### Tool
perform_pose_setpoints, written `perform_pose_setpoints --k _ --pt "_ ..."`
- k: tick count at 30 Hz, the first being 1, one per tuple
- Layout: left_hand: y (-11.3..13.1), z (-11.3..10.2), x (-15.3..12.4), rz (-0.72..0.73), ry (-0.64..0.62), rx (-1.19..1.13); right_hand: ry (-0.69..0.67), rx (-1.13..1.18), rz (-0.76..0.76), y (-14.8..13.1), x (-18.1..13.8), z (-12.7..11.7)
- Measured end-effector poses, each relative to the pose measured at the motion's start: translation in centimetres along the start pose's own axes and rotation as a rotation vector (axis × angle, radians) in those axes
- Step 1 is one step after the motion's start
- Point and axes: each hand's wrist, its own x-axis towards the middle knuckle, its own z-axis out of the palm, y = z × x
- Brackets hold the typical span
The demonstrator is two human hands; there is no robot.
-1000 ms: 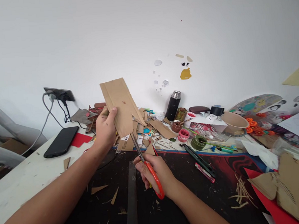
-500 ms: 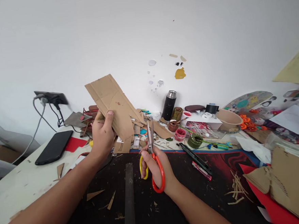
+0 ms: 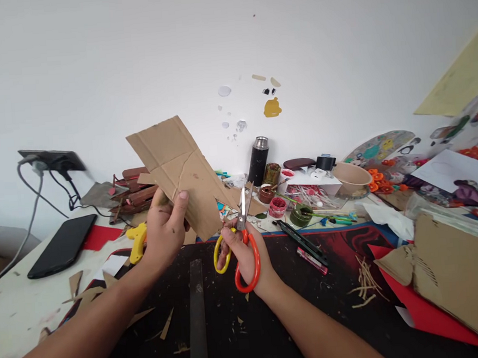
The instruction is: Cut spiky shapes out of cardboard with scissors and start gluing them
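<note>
My left hand [image 3: 169,223] grips the lower left edge of a flat piece of brown cardboard [image 3: 181,166], thumb on the front face, fingers hidden behind. The cardboard is held up at a slant, with a crease and a small dark stain on it. In my right hand [image 3: 246,252] is a pair of scissors [image 3: 241,222] with one yellow and one orange-red handle loop. Their blades point up and are slightly parted, just right of the cardboard and apart from it. Below, a dark metal ruler [image 3: 197,318] lies on the black mat [image 3: 289,312].
A yellow glue gun [image 3: 137,242] and a black phone [image 3: 62,246] lie to the left. Along the wall stand a black flask [image 3: 259,161], paint jars [image 3: 277,206] and a bowl [image 3: 351,177]. A utility knife [image 3: 302,243] lies right of the scissors. More cardboard [image 3: 462,278] rests at far right.
The camera view has turned a little to the right, bringing the glue gun into sight. The scissors' blades are a bit wider apart, and the cardboard is tilted slightly differently. Both hands keep their hold.
</note>
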Motion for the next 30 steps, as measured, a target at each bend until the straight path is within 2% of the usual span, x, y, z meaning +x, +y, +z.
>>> perform_pose_setpoints --k 11,17,30 --pt "0.3 0.5 -0.7 -0.041 -0.004 -0.017 0.046 -0.039 -0.008 0.0 -0.1 0.1" --pt "-0.3 0.4 -0.6 -0.043 -0.014 0.017 0.025 -0.065 -0.043 0.1 -0.1 0.1" --pt "-1.0 0.2 -0.2 -0.111 -0.014 0.018 0.019 -0.058 -0.008 -0.2 -0.2 0.0"
